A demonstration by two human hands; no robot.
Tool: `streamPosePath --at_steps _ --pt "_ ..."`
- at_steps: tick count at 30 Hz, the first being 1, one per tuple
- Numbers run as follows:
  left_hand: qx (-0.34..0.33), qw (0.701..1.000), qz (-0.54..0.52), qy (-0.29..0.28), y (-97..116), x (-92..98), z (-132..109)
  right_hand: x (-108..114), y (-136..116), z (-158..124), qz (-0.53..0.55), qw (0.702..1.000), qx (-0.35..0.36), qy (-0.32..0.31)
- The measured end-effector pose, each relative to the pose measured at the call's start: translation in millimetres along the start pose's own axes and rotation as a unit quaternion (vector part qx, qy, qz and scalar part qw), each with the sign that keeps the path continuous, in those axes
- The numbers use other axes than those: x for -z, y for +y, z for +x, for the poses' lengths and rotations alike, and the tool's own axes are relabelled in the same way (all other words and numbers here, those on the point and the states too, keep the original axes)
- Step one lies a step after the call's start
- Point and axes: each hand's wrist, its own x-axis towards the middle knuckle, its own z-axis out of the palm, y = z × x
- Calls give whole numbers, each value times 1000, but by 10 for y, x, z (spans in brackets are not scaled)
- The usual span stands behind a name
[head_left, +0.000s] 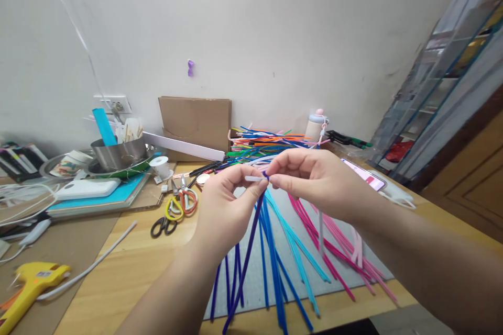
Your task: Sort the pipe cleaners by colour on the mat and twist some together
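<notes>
Between thumb and fingers, my left hand (222, 207) pinches a dark purple pipe cleaner (249, 254) together with a short white strip (253, 179). The purple stem hangs down from the pinch toward the table's front. My right hand (318, 180) is closed at the same spot, its thumb and fingertips on the stem's upper end, which looks bent around the white strip. Below both hands, several pipe cleaners lie in colour groups: dark purple (227, 282), blue (273, 267), light blue (297, 243), magenta (308, 225) and pink (346, 243). They rest on a grey mat (251, 293).
Left of my hands lie scissors (173, 212), a white spool (159, 167) and a yellow glue gun (35, 282). A metal bowl (118, 154), a cardboard piece (196, 125), a heap of coloured pipe cleaners (271, 140) and a bottle (314, 128) stand behind. Rightward lies a phone (365, 175).
</notes>
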Motion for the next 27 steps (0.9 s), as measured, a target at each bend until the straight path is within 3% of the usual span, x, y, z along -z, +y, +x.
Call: streamPosePath --at_steps 6,11,17,23,27 --pt "-27 999 41 7 2 4 -6 8 3 35 113 988 -98 -25" --pt "-55 995 79 24 23 -9 -16 5 67 45 176 975 -128 -42" --pt "-54 996 66 21 6 -28 3 -35 78 22 137 989 -51 -12" --pt "18 996 -85 -20 -37 -33 20 -75 91 4 149 989 -25 1" --pt "63 979 -190 -33 -28 -29 48 -78 146 5 66 995 74 32"
